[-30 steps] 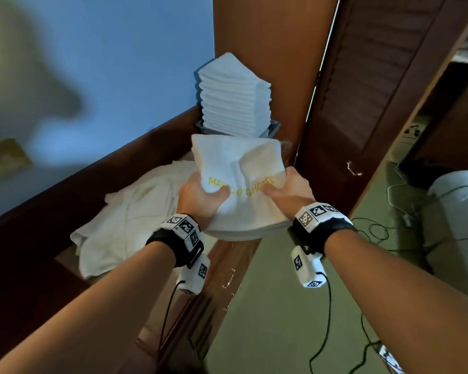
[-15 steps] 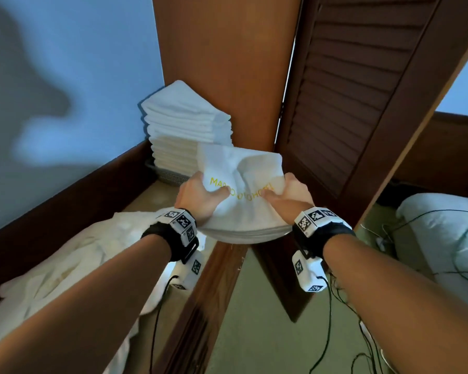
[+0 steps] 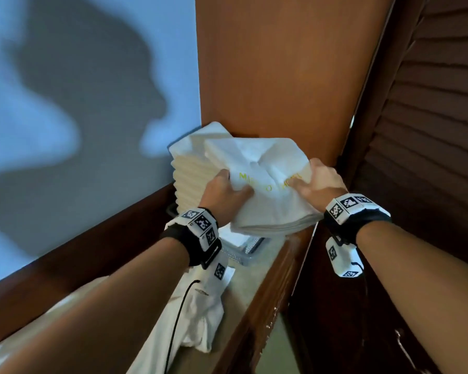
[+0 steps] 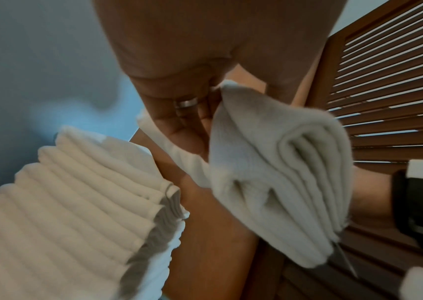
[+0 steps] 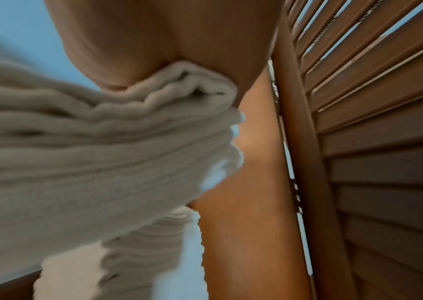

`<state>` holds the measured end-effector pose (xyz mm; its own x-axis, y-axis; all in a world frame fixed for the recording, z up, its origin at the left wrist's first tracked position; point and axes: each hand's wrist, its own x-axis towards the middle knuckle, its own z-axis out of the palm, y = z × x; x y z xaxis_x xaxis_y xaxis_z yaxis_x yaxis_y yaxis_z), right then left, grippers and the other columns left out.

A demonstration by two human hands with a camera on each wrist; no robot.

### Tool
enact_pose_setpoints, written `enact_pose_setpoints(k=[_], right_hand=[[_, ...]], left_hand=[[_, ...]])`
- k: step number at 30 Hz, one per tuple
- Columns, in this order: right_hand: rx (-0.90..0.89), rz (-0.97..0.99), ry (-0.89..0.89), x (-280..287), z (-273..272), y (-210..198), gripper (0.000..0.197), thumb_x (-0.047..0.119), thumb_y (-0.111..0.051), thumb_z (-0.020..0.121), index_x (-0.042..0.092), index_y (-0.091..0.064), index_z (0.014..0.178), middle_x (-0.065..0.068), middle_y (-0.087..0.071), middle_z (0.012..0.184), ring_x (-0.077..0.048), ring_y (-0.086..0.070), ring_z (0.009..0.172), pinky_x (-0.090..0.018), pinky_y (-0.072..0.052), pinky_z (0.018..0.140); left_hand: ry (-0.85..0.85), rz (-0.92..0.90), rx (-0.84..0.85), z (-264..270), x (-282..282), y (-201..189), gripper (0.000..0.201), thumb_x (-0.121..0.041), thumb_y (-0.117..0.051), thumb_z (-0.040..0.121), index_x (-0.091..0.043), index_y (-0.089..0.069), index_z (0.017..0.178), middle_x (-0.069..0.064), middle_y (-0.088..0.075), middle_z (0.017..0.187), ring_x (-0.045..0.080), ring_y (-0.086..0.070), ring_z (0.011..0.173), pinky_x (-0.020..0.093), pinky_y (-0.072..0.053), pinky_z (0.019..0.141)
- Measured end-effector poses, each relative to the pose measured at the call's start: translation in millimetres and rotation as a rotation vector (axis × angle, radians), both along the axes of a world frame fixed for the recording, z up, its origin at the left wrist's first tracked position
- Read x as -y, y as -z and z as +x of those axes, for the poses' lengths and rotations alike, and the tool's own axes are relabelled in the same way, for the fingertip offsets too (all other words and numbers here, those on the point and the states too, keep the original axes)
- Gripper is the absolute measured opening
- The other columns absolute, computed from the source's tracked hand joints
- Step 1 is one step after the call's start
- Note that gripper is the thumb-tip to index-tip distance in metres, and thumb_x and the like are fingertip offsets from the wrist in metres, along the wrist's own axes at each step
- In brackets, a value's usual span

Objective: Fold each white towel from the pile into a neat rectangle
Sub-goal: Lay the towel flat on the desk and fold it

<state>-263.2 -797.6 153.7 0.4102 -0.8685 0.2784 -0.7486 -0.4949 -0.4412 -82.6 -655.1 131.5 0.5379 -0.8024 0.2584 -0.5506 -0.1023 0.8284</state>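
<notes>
Since a second ago, the folded towel [image 3: 265,184] has been carried up and leftward, level with the top of the stack of folded towels [image 3: 192,168]. It is pinched at its near corners, thumbs on top, by the left hand [image 3: 224,194] and the right hand [image 3: 320,182]. It should be kept flat and released only once squared over the stack, so that the layers are not splayed. Unfolded towels [image 3: 195,319] remain on the tabletop [image 3: 241,290].

- One folded towel [image 3: 268,190] between my two hands, left hand [image 3: 224,195] and right hand [image 3: 322,182].
- One stack of folded towels [image 3: 192,171]; I cannot count its layers exactly.
- One loose heap of unfolded towels [image 3: 197,314] on the desk [image 3: 243,300].
- One louvred door [image 3: 430,157].
</notes>
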Motion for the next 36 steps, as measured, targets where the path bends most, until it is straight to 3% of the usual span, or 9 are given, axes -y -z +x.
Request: enact_pose_setpoints(k=[8, 13, 17, 21, 24, 30, 32, 34, 36], right_hand=[[0.043, -0.050, -0.174, 170, 95, -24, 0.039, 0.050, -0.066, 0.087, 0.020, -0.046, 0.101, -0.011, -0.063, 0.104, -0.033, -0.060, 0.091, -0.037, -0.046, 0.073], [0.143, -0.058, -0.319, 238, 168, -34, 0.038, 0.037, -0.072, 0.086, 0.010, -0.052, 0.104, -0.017, -0.063, 0.109, -0.036, -0.059, 0.096, -0.037, -0.044, 0.074], [0.208, 0.000, -0.442, 271, 219, -30, 0.041, 0.036, -0.075, 0.084, 0.006, -0.054, 0.104, -0.016, -0.063, 0.106, -0.033, -0.059, 0.094, -0.037, -0.045, 0.076], [-0.003, 0.193, -0.529, 295, 255, 21, 0.038, 0.035, -0.065, 0.092, 0.010, -0.051, 0.117, -0.010, -0.060, 0.115, -0.031, -0.058, 0.103, -0.037, -0.042, 0.081], [-0.125, 0.319, -0.523, 309, 264, 50, 0.041, 0.032, -0.057, 0.098, 0.011, -0.045, 0.131, -0.013, -0.057, 0.128, -0.034, -0.056, 0.113, -0.038, -0.043, 0.088], [-0.139, 0.283, -0.533, 322, 256, 47, 0.041, 0.031, -0.061, 0.095, 0.011, -0.048, 0.129, -0.012, -0.059, 0.125, -0.032, -0.058, 0.108, -0.039, -0.046, 0.088], [-0.205, 0.224, -0.521, 319, 252, 48, 0.049, 0.034, -0.066, 0.092, 0.012, -0.046, 0.131, -0.012, -0.057, 0.127, -0.033, -0.058, 0.109, -0.038, -0.047, 0.086], [-0.193, 0.092, -0.505, 310, 252, 45, 0.057, 0.035, -0.069, 0.088, 0.016, -0.043, 0.135, -0.013, -0.052, 0.134, -0.036, -0.053, 0.117, -0.042, -0.047, 0.093], [-0.165, -0.058, -0.521, 290, 253, 40, 0.062, 0.043, -0.066, 0.087, 0.021, -0.042, 0.140, -0.011, -0.045, 0.141, -0.035, -0.044, 0.125, -0.047, -0.042, 0.101]], left_hand=[[-0.109, -0.048, -0.032, 37, 118, -12, 0.039, -0.028, -0.069, 0.087, -0.002, -0.054, 0.112, 0.012, -0.063, 0.113, 0.032, -0.060, 0.102, 0.047, -0.052, 0.087], [-0.243, -0.106, -0.096, 73, 171, -18, 0.031, -0.024, -0.065, 0.093, -0.006, -0.053, 0.114, 0.008, -0.062, 0.120, 0.030, -0.059, 0.110, 0.044, -0.051, 0.092], [-0.379, -0.185, -0.253, 102, 194, -17, 0.021, -0.028, -0.068, 0.086, -0.024, -0.049, 0.095, -0.004, -0.060, 0.103, 0.032, -0.064, 0.101, 0.056, -0.058, 0.078], [-0.471, -0.094, -0.516, 110, 202, 18, 0.028, -0.025, -0.067, 0.089, -0.011, -0.049, 0.105, 0.014, -0.058, 0.116, 0.039, -0.067, 0.095, 0.059, -0.060, 0.061], [-0.525, -0.118, -0.625, 110, 205, 38, 0.029, -0.018, -0.065, 0.093, -0.005, -0.050, 0.115, 0.014, -0.060, 0.112, 0.037, -0.067, 0.094, 0.058, -0.061, 0.064], [-0.587, -0.171, -0.637, 101, 210, 43, 0.041, -0.019, -0.074, 0.088, -0.005, -0.051, 0.120, 0.015, -0.065, 0.108, 0.033, -0.071, 0.085, 0.056, -0.061, 0.065], [-0.585, -0.097, -0.569, 107, 204, 41, 0.047, -0.031, -0.077, 0.085, -0.008, -0.053, 0.117, 0.013, -0.067, 0.103, 0.031, -0.070, 0.075, 0.053, -0.062, 0.065], [-0.651, 0.057, -0.250, 125, 198, 34, 0.054, -0.054, -0.071, 0.081, -0.015, -0.055, 0.115, 0.005, -0.067, 0.106, 0.027, -0.067, 0.083, 0.042, -0.058, 0.074], [-0.725, 0.139, 0.107, 148, 197, 21, 0.053, -0.058, -0.061, 0.086, -0.018, -0.054, 0.121, 0.002, -0.061, 0.118, 0.025, -0.060, 0.102, 0.035, -0.045, 0.083]])
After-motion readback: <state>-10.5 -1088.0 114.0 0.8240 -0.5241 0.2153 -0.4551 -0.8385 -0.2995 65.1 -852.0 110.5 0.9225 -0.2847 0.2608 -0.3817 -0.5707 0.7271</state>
